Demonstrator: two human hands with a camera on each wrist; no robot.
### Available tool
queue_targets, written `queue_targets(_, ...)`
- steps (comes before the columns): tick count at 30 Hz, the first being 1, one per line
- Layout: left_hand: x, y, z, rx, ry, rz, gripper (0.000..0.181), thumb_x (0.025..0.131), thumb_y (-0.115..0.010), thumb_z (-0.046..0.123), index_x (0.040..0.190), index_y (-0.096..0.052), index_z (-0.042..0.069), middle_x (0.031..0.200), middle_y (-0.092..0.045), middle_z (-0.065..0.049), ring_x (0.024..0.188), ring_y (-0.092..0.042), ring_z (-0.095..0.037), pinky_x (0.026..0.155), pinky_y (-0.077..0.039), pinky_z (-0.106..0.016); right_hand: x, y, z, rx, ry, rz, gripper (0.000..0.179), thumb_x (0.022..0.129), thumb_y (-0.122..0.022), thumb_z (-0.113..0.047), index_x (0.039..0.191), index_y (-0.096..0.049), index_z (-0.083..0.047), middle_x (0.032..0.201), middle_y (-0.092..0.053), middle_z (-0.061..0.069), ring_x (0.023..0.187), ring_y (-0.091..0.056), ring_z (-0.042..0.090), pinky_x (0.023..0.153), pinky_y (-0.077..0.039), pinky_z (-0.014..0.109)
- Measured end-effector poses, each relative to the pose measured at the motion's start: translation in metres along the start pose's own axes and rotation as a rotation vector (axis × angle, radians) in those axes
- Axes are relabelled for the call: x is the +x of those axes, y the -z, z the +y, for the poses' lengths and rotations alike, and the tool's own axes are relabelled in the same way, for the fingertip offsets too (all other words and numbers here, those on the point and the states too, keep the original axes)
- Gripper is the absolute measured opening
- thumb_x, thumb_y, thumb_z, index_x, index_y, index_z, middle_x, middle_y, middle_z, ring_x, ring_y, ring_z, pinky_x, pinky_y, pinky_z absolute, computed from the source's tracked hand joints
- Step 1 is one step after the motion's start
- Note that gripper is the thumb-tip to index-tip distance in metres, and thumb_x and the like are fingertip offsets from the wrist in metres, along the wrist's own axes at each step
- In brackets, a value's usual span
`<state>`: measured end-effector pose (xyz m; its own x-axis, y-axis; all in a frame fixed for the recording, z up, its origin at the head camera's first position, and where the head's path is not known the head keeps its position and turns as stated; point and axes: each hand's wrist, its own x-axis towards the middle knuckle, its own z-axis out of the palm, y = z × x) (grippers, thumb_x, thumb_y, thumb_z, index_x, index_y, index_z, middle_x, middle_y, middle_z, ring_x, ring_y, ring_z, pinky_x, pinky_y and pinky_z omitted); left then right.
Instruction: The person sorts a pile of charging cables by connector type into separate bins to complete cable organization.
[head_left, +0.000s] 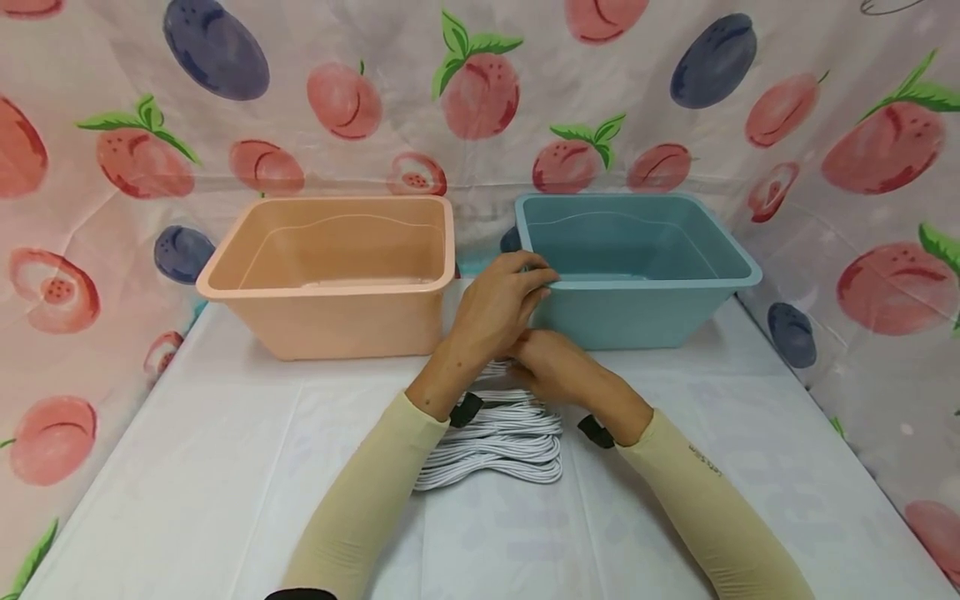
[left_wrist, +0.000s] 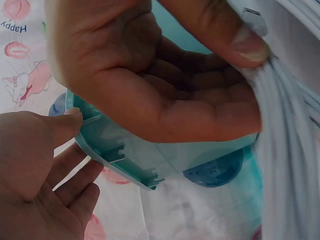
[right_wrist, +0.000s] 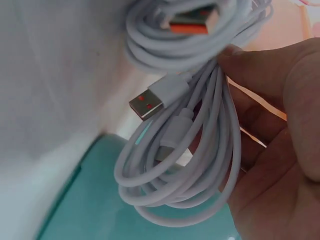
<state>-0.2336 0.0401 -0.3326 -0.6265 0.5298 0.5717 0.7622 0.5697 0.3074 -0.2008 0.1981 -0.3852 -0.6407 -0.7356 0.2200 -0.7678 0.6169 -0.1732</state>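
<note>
My left hand (head_left: 495, 308) pinches the near left rim of the teal bin (head_left: 637, 308), thumb on one side and fingers on the other, as the left wrist view shows. Just below it, my right hand (head_left: 558, 367) pinches a coiled white USB cable (right_wrist: 195, 150) between thumb and fingers. The coil hangs in loops with its metal plug sticking out. Another white coil (right_wrist: 145, 50) with an orange-tipped plug lies close above it in the right wrist view. Under the wrists, a stack of white cables (head_left: 495, 458) lies on the table, partly hidden by my left arm.
A peach bin (head_left: 352, 325) stands to the left of the teal one, with a narrow gap between them. White cloth covers the table (head_left: 187, 467). Behind and at the sides hangs a fruit-printed curtain (head_left: 495, 158).
</note>
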Motion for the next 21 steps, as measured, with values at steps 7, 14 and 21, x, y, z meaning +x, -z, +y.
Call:
queue_targets(7, 0.0, 0.0, 0.001, 0.007, 0.012, -0.013, 0.025, 0.108, -0.064, 0.019, 0.129, -0.078, 0.018, 0.138, -0.065, -0.002, 0.135, -0.055, -0.022, 0.106, -0.052, -0.034, -0.002, 0.012, -0.001, -0.001, -0.054, -0.032, 0.02, 0.095, -0.076, 0.001, 0.113, -0.076, -0.007, 0.108, -0.074, 0.006, 0.099, -0.072, 0.024, 0.084, -0.061, 0.04)
queue_targets(14, 0.0, 0.0, 0.001, 0.015, 0.003, -0.01, 0.026, 0.108, -0.064, 0.018, 0.13, -0.077, 0.017, 0.138, -0.065, -0.002, 0.135, -0.055, -0.022, 0.106, -0.053, -0.035, -0.009, 0.028, -0.003, 0.001, -0.067, -0.063, 0.026, 0.094, -0.077, 0.002, 0.119, -0.075, -0.005, 0.113, -0.073, 0.007, 0.103, -0.071, 0.024, 0.087, -0.061, 0.039)
queue_targets(21, -0.001, 0.001, 0.001, 0.029, 0.002, -0.009, 0.026, 0.109, -0.063, 0.019, 0.13, -0.077, 0.017, 0.138, -0.065, -0.001, 0.135, -0.055, -0.022, 0.105, -0.053, -0.034, -0.014, 0.041, -0.003, -0.013, -0.061, -0.032, 0.025, 0.091, -0.079, 0.003, 0.115, -0.078, -0.006, 0.11, -0.073, 0.006, 0.101, -0.072, 0.023, 0.088, -0.06, 0.039)
